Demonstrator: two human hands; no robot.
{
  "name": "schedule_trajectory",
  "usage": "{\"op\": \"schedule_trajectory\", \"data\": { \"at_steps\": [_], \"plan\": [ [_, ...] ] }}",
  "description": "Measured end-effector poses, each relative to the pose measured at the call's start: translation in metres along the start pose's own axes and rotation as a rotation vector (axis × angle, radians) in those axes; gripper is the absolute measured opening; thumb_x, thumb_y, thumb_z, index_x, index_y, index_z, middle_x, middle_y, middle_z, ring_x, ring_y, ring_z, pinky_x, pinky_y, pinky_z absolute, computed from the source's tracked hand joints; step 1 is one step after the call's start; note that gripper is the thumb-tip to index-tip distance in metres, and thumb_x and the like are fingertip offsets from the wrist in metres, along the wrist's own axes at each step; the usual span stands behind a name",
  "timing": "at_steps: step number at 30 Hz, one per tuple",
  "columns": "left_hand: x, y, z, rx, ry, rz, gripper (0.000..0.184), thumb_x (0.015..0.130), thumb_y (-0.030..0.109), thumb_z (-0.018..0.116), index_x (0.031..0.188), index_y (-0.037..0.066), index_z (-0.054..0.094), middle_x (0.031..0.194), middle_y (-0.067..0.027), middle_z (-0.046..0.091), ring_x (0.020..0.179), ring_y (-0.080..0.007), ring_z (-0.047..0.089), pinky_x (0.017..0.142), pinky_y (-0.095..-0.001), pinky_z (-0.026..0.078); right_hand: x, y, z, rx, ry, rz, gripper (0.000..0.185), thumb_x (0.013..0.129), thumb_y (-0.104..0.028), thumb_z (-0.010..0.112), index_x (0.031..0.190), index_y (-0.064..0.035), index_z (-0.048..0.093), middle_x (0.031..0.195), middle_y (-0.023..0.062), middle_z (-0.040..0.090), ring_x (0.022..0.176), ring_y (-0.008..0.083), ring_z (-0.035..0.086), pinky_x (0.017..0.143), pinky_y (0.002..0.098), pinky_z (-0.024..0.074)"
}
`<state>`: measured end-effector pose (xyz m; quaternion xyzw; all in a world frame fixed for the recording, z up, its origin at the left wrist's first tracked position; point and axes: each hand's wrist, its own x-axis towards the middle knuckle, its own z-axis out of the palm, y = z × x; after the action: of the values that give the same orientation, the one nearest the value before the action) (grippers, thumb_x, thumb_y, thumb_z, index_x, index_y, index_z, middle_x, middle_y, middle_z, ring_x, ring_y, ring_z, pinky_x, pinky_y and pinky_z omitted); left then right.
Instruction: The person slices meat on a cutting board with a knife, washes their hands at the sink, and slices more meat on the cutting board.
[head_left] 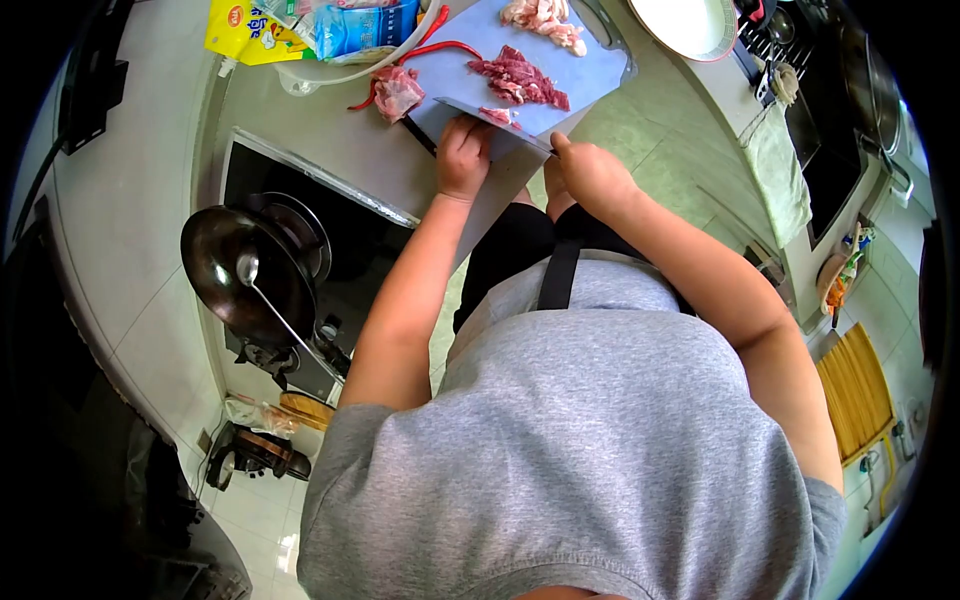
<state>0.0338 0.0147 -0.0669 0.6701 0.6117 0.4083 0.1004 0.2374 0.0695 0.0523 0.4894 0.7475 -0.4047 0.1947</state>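
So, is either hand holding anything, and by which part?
The right hand holds the knife by its handle, mostly hidden in the fist. The left hand is curled beside the knife; whether it holds anything cannot be told.

The right hand (pixel 597 178) is gripping in a closed fist, its back facing upward and one digit lying at the front of the grip. Behind the grip, the right forearm (pixel 692 238) is slanting outward to a bending elbow (pixel 762 330). Near the grip, on its left, the left hand (pixel 463 157) is holding its fingers curled; their tips are hiding from view. The left wrist (pixel 455 199) is lying nearly in line with the left forearm (pixel 418 265), which is slanting back and outward. Behind the grip, the torso (pixel 600 400) is filling the space between both arms.
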Motion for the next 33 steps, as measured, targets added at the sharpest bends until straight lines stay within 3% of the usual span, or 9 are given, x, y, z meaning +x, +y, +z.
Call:
{"op": "schedule_trajectory", "data": {
  "at_steps": [5,8,13,17,22,28,33],
  "plan": [
    [-0.003,0.0,0.006,-0.058,-0.066,-0.013,0.02,0.074,-0.003,0.067,0.092,0.004,0.07,0.096,-0.0112,0.065,0.091,-0.0335,0.063,0.081,-0.043,0.053,0.021,-0.008,-0.001,0.025,0.077,-0.027,0.028,0.092,-0.005,0.049,0.119,-0.0015,0.054,0.097,0.022,0.069,0.095,0.0409,0.068,0.079,0.0501,0.0538],
    [0.001,0.003,0.004,-0.002,-0.068,0.03,0.008,0.078,0.001,0.07,0.086,0.003,0.069,0.09,-0.013,0.065,0.083,-0.0331,0.062,0.077,-0.0421,0.052,0.055,-0.022,-0.001,0.028,0.11,-0.076,0.028,0.091,-0.006,0.05,0.118,-0.001,0.054,0.097,0.0228,0.069,0.095,0.0404,0.068,0.079,0.0501,0.0536],
    [0.002,0.002,0.01,-0.018,-0.004,0.033,0.005,0.081,0.001,0.07,0.086,0.002,0.069,0.089,-0.0128,0.065,0.082,-0.0333,0.062,0.074,-0.0424,0.053,0.028,-0.001,0.004,-0.003,0.067,-0.085,0.027,0.091,-0.006,0.051,0.118,-0.0023,0.054,0.1,0.0242,0.069,0.096,0.0395,0.068,0.078,0.0503,0.0537],
    [0.0,0.004,0.01,-0.006,-0.006,0.039,0.008,0.08,0.0,0.069,0.087,0.002,0.069,0.09,-0.0127,0.065,0.082,-0.0336,0.062,0.074,-0.0424,0.053,0.027,-0.009,-0.006,0.032,0.051,0.029,0.027,0.09,-0.007,0.052,0.117,-0.0031,0.055,0.099,0.0242,0.069,0.095,0.0398,0.068,0.079,0.0504,0.0537],
    [0.003,0.012,-0.004,-0.003,-0.1,0.057,0.025,0.077,-0.001,0.065,0.099,0.006,0.073,0.098,-0.0074,0.069,0.093,-0.0279,0.066,0.083,-0.0391,0.055,0.045,-0.005,-0.013,0.067,0.095,-0.064,0.025,0.088,-0.007,0.052,0.112,-0.0044,0.06,0.098,0.0231,0.069,0.094,0.0402,0.068,0.08,0.0506,0.0536],
    [0.003,0.011,-0.01,0.017,-0.082,-0.041,0.025,0.077,-0.003,0.065,0.095,0.01,0.076,0.097,-0.0046,0.071,0.085,-0.0243,0.068,0.077,-0.0363,0.056,0.017,-0.001,-0.025,0.027,0.087,-0.086,0.028,0.088,-0.01,0.052,0.113,-0.0063,0.064,0.095,0.0234,0.069,0.09,0.0409,0.068,0.08,0.0509,0.0534],
    [0.003,0.008,-0.009,0.005,-0.092,0.02,0.019,0.078,0.0,0.067,0.094,0.006,0.074,0.094,-0.0079,0.069,0.086,-0.0277,0.067,0.077,-0.0379,0.055,0.011,-0.003,-0.02,-0.025,0.029,-0.056,0.03,0.086,-0.012,0.055,0.115,-0.0073,0.064,0.097,0.0226,0.07,0.093,0.0401,0.068,0.081,0.0499,0.0538]
  ]
}}
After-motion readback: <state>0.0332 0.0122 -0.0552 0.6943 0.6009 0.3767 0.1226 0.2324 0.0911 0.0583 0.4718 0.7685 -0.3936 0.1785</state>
